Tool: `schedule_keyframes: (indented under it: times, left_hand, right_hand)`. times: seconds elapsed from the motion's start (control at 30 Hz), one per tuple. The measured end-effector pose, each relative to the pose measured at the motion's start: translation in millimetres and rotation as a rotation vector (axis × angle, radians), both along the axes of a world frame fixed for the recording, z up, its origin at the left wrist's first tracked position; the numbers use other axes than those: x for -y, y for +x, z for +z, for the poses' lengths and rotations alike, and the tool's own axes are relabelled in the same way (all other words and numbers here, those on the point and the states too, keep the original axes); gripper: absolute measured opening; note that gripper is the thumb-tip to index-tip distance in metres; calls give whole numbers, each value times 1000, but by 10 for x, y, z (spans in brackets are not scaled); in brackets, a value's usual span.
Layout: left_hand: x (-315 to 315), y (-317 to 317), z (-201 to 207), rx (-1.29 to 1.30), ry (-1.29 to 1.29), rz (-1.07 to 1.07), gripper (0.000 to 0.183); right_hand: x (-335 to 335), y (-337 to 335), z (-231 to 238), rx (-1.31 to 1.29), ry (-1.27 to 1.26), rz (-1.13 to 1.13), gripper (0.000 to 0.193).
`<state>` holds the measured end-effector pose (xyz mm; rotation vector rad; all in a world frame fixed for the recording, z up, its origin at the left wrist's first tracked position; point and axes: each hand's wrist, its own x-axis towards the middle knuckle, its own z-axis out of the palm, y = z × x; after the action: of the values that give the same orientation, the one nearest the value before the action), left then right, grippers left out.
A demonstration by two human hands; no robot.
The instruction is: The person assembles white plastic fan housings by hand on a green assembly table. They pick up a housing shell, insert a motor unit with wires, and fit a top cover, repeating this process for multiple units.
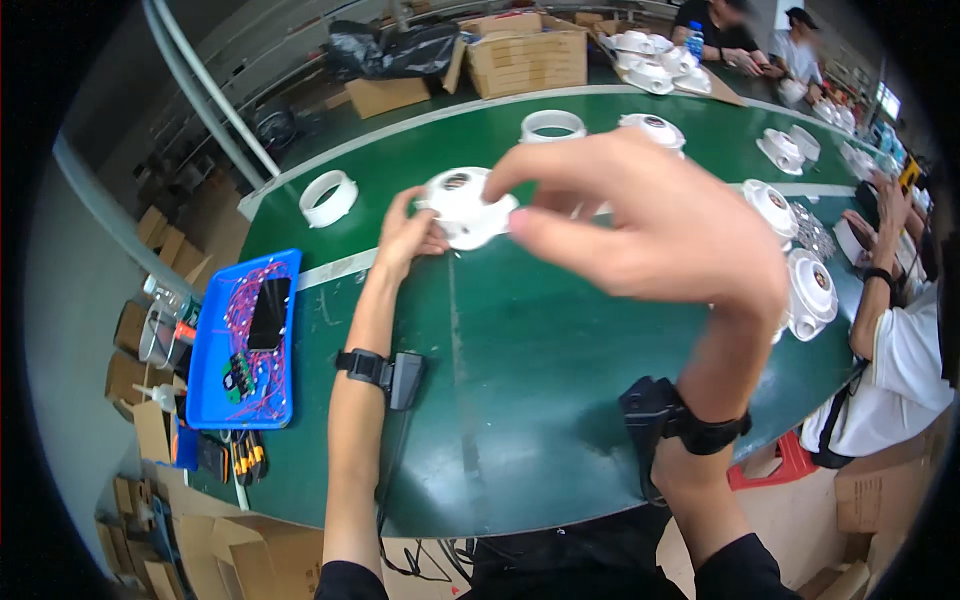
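The left hand pinches the edge of a round white plastic housing, held just above the green table, while the right hand touches its other side with fingers loosely curled. A blue tray of wires sits at the left edge, white rings and similar housings lie farther along the table, and cardboard boxes stand beyond.

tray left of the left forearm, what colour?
Blue tray, holding pink-red wires and a dark phone; clearest in the head view.
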<state>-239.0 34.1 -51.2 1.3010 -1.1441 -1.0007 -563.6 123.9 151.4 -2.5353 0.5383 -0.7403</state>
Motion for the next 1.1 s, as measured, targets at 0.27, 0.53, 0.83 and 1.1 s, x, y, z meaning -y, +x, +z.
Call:
schedule_keyframes:
  times: [0.27,0.53,0.83,1.1]
  left_hand:
    - [282,277,-364,242,-80,-52,39]
    - [130,-118,-274,345,-174,-56,18]
    - [229,117,-341,320,-142,-126,18]
    - [-254,-705,843,526,-168,-360,32]
  right_hand:
    - [-155,16,38,3,-34,-61,24]
    - [-395,-596,66,115,-162,-134,29]
    - [93,-2442,-963,-506,-52,-891,54]
    - [316,-2957,-1759,-495,-29,-1259,70]
